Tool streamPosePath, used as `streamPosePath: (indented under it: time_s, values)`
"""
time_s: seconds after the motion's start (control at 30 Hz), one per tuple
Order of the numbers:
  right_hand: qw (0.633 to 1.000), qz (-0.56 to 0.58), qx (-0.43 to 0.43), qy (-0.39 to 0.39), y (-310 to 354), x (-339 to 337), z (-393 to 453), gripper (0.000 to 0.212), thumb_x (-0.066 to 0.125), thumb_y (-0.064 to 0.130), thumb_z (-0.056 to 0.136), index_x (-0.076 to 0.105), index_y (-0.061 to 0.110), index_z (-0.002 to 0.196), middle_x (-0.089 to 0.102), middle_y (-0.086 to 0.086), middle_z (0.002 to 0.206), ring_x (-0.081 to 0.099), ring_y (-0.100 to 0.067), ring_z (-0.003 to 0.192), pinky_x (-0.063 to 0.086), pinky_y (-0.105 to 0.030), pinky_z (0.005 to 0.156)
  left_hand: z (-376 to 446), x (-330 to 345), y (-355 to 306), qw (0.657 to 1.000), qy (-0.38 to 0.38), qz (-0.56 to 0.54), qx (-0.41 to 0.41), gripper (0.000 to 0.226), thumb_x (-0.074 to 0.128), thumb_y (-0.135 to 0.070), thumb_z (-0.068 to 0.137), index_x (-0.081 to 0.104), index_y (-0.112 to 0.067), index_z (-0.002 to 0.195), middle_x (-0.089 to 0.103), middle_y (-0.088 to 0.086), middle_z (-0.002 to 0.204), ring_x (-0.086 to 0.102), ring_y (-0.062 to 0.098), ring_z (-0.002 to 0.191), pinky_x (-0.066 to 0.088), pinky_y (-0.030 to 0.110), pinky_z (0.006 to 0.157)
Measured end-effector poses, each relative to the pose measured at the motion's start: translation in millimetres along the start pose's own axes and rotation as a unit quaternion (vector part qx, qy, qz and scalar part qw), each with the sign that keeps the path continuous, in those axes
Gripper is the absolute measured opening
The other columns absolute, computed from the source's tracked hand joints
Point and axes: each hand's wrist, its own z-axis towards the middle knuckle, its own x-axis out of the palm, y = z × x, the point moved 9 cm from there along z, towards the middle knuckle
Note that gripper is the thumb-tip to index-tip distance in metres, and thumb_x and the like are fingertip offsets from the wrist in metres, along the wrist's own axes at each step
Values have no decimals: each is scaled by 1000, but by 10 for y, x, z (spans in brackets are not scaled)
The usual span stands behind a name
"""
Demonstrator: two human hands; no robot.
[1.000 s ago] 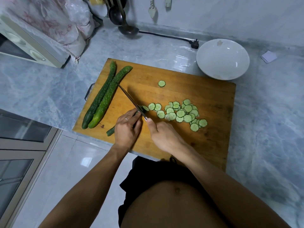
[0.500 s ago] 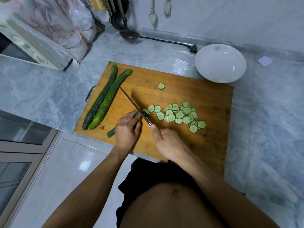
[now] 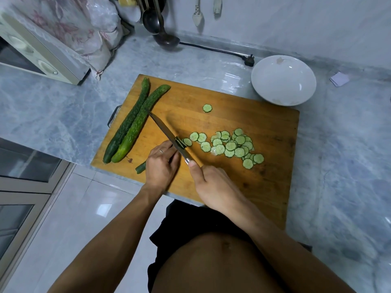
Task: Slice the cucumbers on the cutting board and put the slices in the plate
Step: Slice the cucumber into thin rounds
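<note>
On the wooden cutting board my left hand holds down a short cucumber piece, mostly hidden under the fingers. My right hand grips the handle of a knife, whose blade rests on the cucumber's cut end beside my left fingertips. Several slices lie in a heap right of the blade, and a lone slice sits farther back. Two whole cucumbers lie along the board's left side. The white plate stands off the board's far right corner, with no slices in it.
A microwave and a wrapped bundle stand at the back left. A ladle and a black plug with cord lie behind the board. A small paper lies at the right. The counter edge runs under the board's near side.
The knife has kept cutting at the cucumber end, and my left hand has edged back along the piece. The camera has tilted slightly, shifting the scene down.
</note>
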Motion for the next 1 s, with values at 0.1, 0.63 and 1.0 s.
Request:
streamPosePath:
  time_s: [0.1, 0.63, 1.0]
  values:
    - [1000, -1, 6, -1, -4, -10, 20, 67, 21, 57, 103, 47, 11, 62, 54, -6, 61, 57, -24, 60, 40, -37, 57, 2, 10, 20, 1000, 4, 0, 4, 17, 60, -13, 91, 74, -3, 93, 73, 11, 105, 64, 24, 98, 48, 32, 81]
    - [999, 17, 39, 20, -62, 52, 235, 66, 19, 60, 102, 42, 17, 59, 48, -5, 67, 46, -19, 60, 30, -31, 54, 0, 99, 134, 1000, 23, -7, 4, 21, 65, -11, 90, 75, -3, 107, 71, 12, 116, 68, 27, 107, 53, 36, 89]
    - [999, 10, 42, 13, -63, 108, 347, 66, 20, 55, 104, 48, 14, 61, 53, -3, 65, 52, -19, 63, 34, -31, 63, -17, 89, 151, 999, 26, -7, -24, 23, 62, -16, 91, 76, -4, 105, 71, 12, 117, 68, 27, 106, 54, 35, 89]
